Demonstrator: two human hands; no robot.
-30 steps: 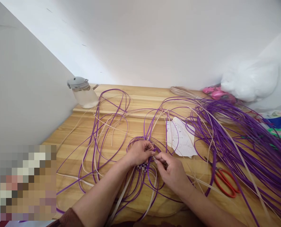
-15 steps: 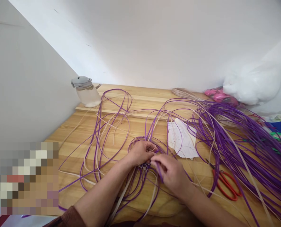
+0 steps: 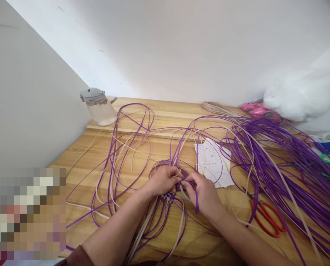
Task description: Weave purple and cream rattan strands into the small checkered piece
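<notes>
A small checkered weave (image 3: 168, 197) of purple and cream strips lies on the wooden table in front of me, partly covered by my hands. My left hand (image 3: 165, 180) is closed at its upper edge, thumb and fingers pinching the woven strips there. Right beside it, my right hand (image 3: 199, 190) pinches a purple strip (image 3: 197, 203), whose end hangs down past the fingers. Cream strips pass close under the right fingers. Long loose purple and cream strips fan out from the weave on all sides. The exact crossing between the fingertips is hidden.
Red-handled scissors (image 3: 267, 218) lie to the right. A sheet of paper with handwriting (image 3: 213, 162) sits behind my right hand. A big bundle of purple strips (image 3: 278, 166) covers the right side. A lidded jar (image 3: 100, 109) stands back left; a white plastic bag (image 3: 299, 96) rests back right.
My right hand has moved slightly up, its fingertips now nearer the left hand's. The purple strip in it has swung to the right. My left hand stays nearly in place.
</notes>
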